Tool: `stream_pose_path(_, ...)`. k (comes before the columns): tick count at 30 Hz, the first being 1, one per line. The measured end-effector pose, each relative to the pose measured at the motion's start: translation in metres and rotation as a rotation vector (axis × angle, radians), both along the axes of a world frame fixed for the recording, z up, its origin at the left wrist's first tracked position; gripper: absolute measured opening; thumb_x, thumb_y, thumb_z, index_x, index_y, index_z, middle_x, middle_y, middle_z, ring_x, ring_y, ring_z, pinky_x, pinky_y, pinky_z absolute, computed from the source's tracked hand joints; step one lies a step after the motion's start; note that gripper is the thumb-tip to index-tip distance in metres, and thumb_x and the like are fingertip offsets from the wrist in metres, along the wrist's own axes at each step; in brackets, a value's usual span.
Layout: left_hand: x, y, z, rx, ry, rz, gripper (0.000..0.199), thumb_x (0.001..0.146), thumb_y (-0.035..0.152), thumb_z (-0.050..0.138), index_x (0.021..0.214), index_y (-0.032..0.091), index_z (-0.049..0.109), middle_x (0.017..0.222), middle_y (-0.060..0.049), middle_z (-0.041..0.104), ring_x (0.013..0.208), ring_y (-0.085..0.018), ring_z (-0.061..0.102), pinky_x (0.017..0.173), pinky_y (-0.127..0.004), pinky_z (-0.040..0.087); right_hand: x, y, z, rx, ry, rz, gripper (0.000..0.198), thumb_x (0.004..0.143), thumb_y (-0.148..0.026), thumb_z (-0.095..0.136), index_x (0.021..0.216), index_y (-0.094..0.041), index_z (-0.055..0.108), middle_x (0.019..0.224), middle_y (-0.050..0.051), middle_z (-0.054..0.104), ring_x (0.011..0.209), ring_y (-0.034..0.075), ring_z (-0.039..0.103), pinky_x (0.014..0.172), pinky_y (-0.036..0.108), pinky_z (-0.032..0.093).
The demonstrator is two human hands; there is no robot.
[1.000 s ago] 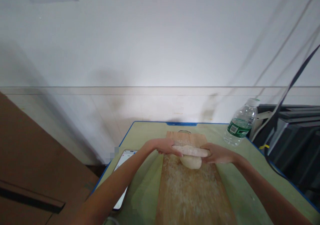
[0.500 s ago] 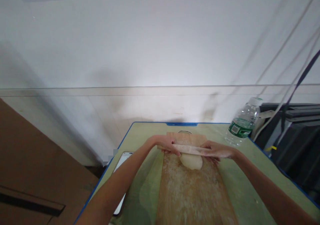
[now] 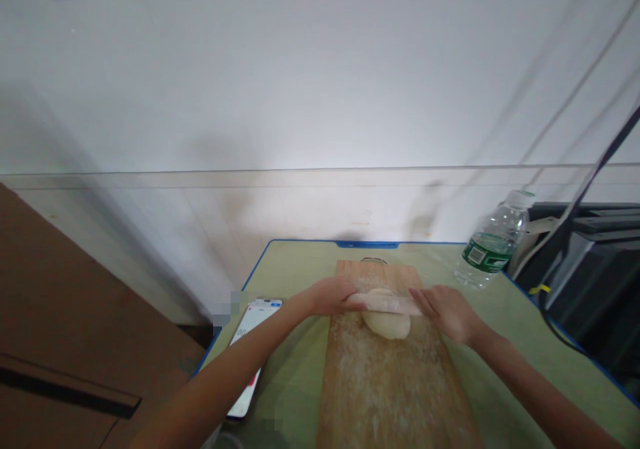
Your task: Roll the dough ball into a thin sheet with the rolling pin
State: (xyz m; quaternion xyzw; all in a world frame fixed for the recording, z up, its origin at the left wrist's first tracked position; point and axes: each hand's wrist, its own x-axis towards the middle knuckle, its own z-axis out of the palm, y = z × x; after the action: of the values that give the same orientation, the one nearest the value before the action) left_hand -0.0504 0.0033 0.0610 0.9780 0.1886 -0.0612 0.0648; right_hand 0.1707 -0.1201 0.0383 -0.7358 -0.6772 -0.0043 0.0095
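Note:
A floured rolling pin (image 3: 385, 303) lies crosswise over a pale, flattened piece of dough (image 3: 387, 326). The dough shows on both the near and far sides of the pin. My left hand (image 3: 336, 296) is closed around the pin's left end. At the other end, my right hand (image 3: 447, 310) is closed over the pin, fingers bent along it. Under the dough is a wooden cutting board (image 3: 390, 389) dusted with flour, its metal handle at the far end.
Left of the board, a phone (image 3: 245, 396) with a lit screen lies partly behind my left forearm. A water bottle (image 3: 493, 242) stands at the table's (image 3: 295, 262) back right. Dark stacked items (image 3: 600, 262) and cables (image 3: 570, 222) are beyond the right edge; a wall closes off the back.
The rolling pin has moved toward me over the dough, so dough now shows beyond it. Both hands have moved with it, and my right fingers have drawn in around the pin.

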Motion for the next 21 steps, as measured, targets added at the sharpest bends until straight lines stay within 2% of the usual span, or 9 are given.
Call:
stream_pose_path(3,-0.006,-0.006,-0.006,0.095,0.006,0.031,0.051,0.097,0.048,0.028,0.09,0.014,0.066,0.088,-0.011,0.07,0.082,-0.023,0.066,0.065,-0.03,0.045,-0.008,-0.01,-0.001,0.029,-0.041,-0.043,0.049,0.098,-0.03,0.025,0.076,-0.02,0.068,0.083,0.012,0.073,0.077,0.025,0.068,0.064,0.032,0.04)
stream_pose_path(6,-0.009,-0.013,-0.01,0.179,0.03,0.074,0.05,0.096,0.051,0.029,0.096,0.014,0.063,0.088,-0.012,0.07,0.081,-0.026,0.067,0.062,-0.032,0.046,-0.012,-0.018,-0.009,0.122,-0.032,-0.036,0.048,0.097,-0.03,0.025,0.078,-0.02,0.068,0.08,0.01,0.072,0.075,0.025,0.068,0.062,0.031,0.039)
stream_pose_path(12,-0.014,-0.029,-0.021,0.282,0.037,0.108,0.05,0.093,0.057,0.034,0.101,0.012,0.056,0.087,-0.013,0.067,0.077,-0.026,0.067,0.057,-0.032,0.048,-0.014,-0.034,-0.032,0.539,-0.107,0.091,0.05,0.097,-0.029,0.023,0.066,-0.021,0.062,0.061,0.005,0.065,0.058,0.018,0.061,0.058,0.029,0.036)
stream_pose_path(15,-0.017,-0.034,-0.028,0.308,0.016,0.096,0.053,0.092,0.059,0.031,0.097,0.012,0.057,0.085,-0.013,0.066,0.077,-0.026,0.067,0.058,-0.033,0.05,-0.014,-0.038,-0.038,0.66,-0.148,0.161,0.05,0.098,-0.028,0.024,0.065,-0.021,0.061,0.058,0.004,0.062,0.055,0.017,0.058,0.057,0.028,0.035)
stream_pose_path(18,-0.018,-0.035,-0.03,0.302,0.012,0.099,0.052,0.091,0.059,0.033,0.096,0.012,0.057,0.085,-0.013,0.065,0.077,-0.026,0.067,0.059,-0.033,0.05,-0.016,-0.039,-0.038,0.602,-0.1,0.127,0.048,0.097,-0.029,0.025,0.067,-0.021,0.062,0.061,0.005,0.064,0.057,0.017,0.059,0.059,0.028,0.036)
stream_pose_path(21,-0.017,-0.034,-0.026,0.271,0.028,0.125,0.05,0.091,0.058,0.036,0.1,0.013,0.057,0.088,-0.013,0.067,0.079,-0.026,0.067,0.061,-0.033,0.051,-0.02,-0.036,-0.029,0.381,-0.046,0.005,0.046,0.096,-0.031,0.026,0.074,-0.021,0.065,0.069,0.007,0.069,0.064,0.019,0.064,0.061,0.029,0.038)
